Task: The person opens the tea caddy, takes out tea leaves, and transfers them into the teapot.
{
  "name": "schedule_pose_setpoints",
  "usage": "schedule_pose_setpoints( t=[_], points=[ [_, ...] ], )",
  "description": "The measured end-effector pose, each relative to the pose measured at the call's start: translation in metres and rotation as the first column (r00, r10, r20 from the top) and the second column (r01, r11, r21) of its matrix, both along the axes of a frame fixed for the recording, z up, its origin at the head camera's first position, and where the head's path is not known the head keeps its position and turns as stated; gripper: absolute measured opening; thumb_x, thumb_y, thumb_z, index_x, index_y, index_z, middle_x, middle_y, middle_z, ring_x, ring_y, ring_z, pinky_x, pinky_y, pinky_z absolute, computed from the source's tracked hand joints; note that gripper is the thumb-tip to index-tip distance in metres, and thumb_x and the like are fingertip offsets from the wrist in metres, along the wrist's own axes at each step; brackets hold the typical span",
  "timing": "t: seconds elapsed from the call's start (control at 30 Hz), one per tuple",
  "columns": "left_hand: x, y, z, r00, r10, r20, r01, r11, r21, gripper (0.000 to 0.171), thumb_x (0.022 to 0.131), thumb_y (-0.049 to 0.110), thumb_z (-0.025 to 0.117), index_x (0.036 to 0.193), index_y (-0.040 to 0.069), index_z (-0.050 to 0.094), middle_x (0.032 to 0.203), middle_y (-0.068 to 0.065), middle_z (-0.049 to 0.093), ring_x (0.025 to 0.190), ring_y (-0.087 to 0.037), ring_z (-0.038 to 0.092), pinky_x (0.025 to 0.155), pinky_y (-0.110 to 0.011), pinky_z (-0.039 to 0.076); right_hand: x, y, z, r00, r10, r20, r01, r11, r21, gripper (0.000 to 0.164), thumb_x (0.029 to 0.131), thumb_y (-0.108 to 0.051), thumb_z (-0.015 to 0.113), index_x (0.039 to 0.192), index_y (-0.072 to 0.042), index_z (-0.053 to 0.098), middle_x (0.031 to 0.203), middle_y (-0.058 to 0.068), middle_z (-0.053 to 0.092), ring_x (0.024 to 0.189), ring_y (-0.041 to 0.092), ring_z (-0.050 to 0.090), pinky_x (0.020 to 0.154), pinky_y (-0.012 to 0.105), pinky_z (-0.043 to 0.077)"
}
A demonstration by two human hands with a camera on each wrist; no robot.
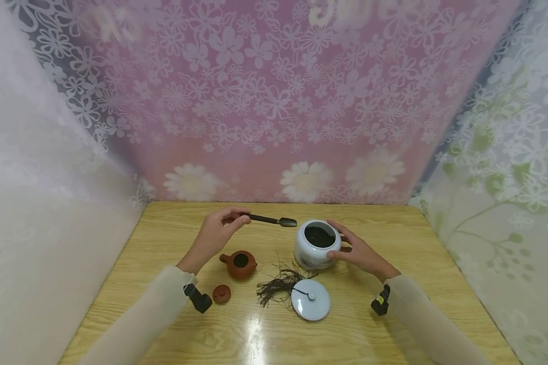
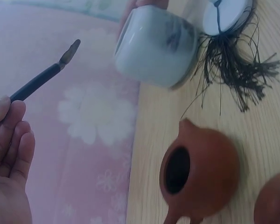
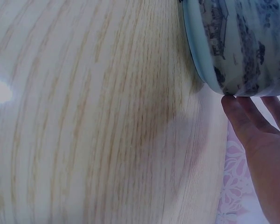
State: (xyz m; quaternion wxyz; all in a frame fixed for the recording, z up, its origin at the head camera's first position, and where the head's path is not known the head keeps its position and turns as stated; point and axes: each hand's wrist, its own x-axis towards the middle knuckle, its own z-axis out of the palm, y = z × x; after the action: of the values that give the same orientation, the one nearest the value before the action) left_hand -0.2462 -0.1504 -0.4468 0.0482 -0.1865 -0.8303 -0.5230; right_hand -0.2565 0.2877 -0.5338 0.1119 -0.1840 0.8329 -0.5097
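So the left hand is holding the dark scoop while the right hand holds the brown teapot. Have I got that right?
Not quite: the right hand holds the white jar, not the brown teapot, as the head view shows. The left hand does hold the dark scoop.

Left hand (image 1: 214, 232) pinches a dark scoop (image 1: 265, 219), right hand (image 1: 358, 251) holds a white jar (image 1: 311, 256), toward the far edge of the table (image 1: 347, 337)
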Motion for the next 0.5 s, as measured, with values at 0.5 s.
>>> schedule_pose_setpoints(
  t=[0.5],
  points=[
    [-0.018, 0.082, -0.016, 0.984, -0.122, -0.134, 0.103, 0.985, -0.136, 0.024, 0.108, 0.028, 0.073, 0.130, 0.020, 0.078, 0.104, 0.004, 0.080, 0.097, -0.014, 0.075, 0.085, -0.037, 0.060, 0.000, -0.001, -0.001, 1.000, 0.002, -0.001, -0.002, 1.000, 0.006, 0.094, 0.102, -0.025, 0.082, 0.176, -0.028, 0.023, 0.182, 0.011, 0.021, 0.159, 0.050, 0.036, 0.119, 0.061, 0.047]
  ],
)
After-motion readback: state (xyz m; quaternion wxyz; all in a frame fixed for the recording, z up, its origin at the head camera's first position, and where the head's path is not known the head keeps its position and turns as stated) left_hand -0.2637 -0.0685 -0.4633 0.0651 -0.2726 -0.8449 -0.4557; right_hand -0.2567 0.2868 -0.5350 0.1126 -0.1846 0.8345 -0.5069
